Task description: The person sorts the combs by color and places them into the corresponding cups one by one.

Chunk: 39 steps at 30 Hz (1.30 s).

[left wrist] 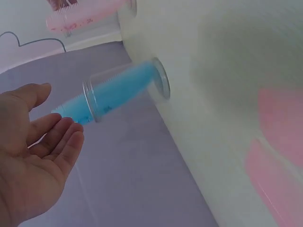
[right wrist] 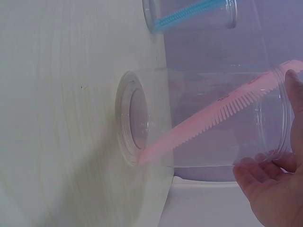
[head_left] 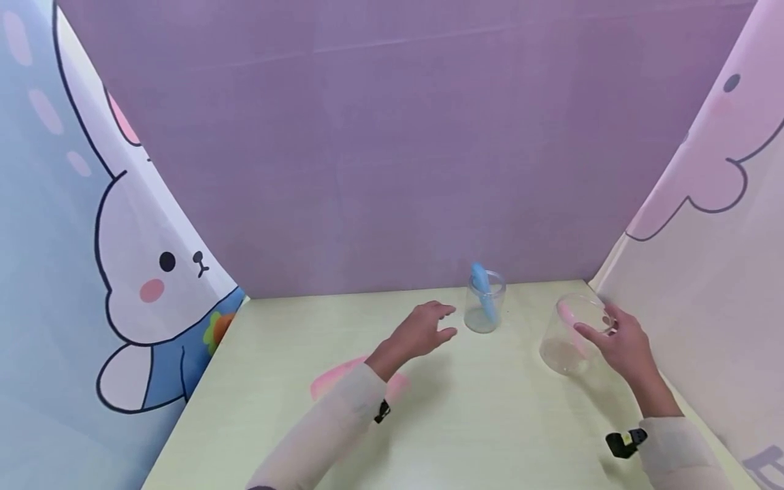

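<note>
My right hand [head_left: 631,347] grips a clear plastic jar [head_left: 557,355] near its open mouth, thumb on one side and fingers on the other. A pink comb [right wrist: 222,106] leans slantwise inside, its upper end poking out by the thumb. Whether the jar's base touches the table cannot be told. My left hand [head_left: 419,332] is held over the table with loosely bent fingers and nothing in it. Just beyond its fingertips stands a smaller-looking clear jar [head_left: 474,315]. A blue comb [left wrist: 118,94] leans in that one, also rising past the rim.
Pink flat pieces [head_left: 333,376] lie on the pale table [head_left: 490,422] below the left forearm, which partly covers them. A purple backdrop [head_left: 398,150] rises behind the table. Cartoon-printed panels stand at the left [head_left: 141,224] and right [head_left: 716,272].
</note>
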Tool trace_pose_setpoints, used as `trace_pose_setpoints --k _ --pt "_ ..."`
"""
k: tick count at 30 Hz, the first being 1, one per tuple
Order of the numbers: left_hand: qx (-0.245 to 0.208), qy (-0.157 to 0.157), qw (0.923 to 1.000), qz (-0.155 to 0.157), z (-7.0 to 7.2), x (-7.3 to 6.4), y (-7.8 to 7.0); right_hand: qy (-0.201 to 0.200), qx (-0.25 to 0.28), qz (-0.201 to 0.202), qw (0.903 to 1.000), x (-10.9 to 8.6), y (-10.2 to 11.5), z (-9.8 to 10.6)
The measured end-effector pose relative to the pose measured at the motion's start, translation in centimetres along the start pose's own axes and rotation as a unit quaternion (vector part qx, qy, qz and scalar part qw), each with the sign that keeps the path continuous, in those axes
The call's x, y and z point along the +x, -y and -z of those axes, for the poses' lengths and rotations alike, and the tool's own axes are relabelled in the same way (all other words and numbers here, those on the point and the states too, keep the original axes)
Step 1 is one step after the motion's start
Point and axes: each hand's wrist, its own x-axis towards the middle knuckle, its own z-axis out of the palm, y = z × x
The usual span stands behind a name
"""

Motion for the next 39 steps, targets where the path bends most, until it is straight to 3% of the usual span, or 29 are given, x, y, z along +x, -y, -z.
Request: trace_pose_setpoints --k 7,14,21,28,34,39 --pt "-0.03 -0.017 0.9994 0.001 1.0 -4.0 3.9 -0.001 -0.006 0.0 1.0 0.1 -0.1 0.0" --pt "-0.046 -0.007 0.9978 0.047 1.5 -7.5 7.1 -0.002 -0.006 0.005 1.0 0.2 0.0 0.1" --pt "-0.044 0.012 0.9956 0.082 1.9 -9.6 8.4 -0.003 -0.004 0.005 1.0 0.0 0.1 0.1" --pt "-0.033 0.018 0.995 0.092 2.1 -11.0 9.1 0.006 -0.001 -0.004 1.0 -0.1 0.3 0.2" --pt "-0.009 0.032 0.9915 0.126 1.6 -12.5 10.5 0.013 -0.001 -0.012 0.9998 -0.2 0.3 0.2" --pt "-0.016 0.041 0.9882 0.146 1.2 -13.8 11.4 0.006 -0.002 -0.003 1.0 -0.2 0.7 0.4"
